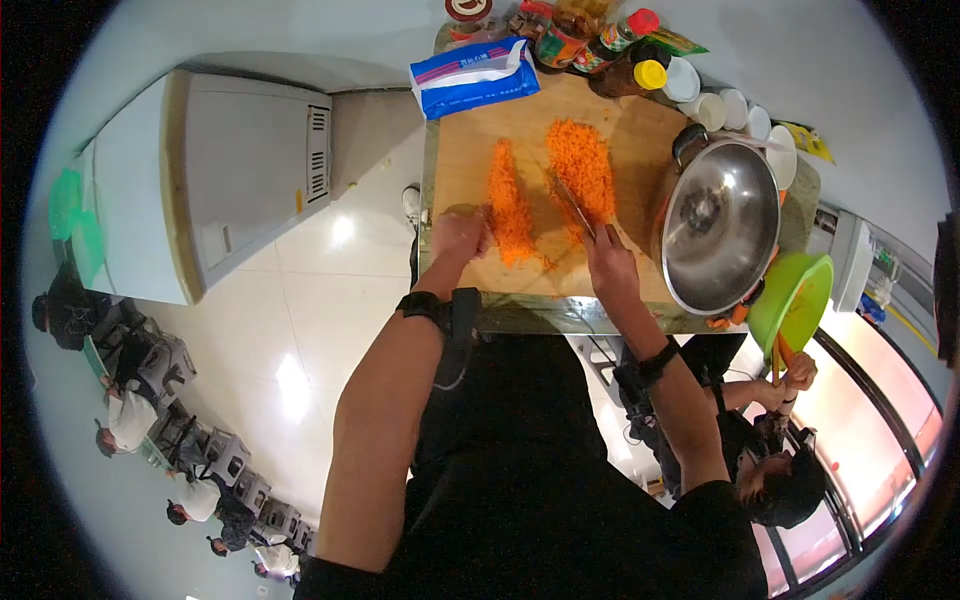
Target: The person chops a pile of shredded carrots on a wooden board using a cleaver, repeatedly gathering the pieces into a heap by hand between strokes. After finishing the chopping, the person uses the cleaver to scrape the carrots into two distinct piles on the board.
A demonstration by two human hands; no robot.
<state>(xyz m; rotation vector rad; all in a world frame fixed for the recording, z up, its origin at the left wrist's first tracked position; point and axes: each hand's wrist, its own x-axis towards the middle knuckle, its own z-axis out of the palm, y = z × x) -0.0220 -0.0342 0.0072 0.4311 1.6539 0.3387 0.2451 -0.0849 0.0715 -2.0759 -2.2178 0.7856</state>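
Observation:
Two piles of shredded carrot lie on the wooden board: a narrow carrot pile [511, 205] on the left and a wider carrot pile [583, 165] on the right. My right hand [612, 262] is closed round the handle of a knife [573, 205], whose blade rests at the left edge of the wider pile. My left hand [462, 234], its fingers curled together, is beside the lower left of the narrow pile; what its fingertips hold, if anything, is hidden. The wooden board [560, 281] spreads under both piles.
A steel pan [722, 225] stands at the board's right. Behind are a blue tissue pack [474, 78], sauce bottles [637, 78] and white cups [734, 109]. At right, another person's hands [797, 372] hold carrot by a green bowl [806, 300].

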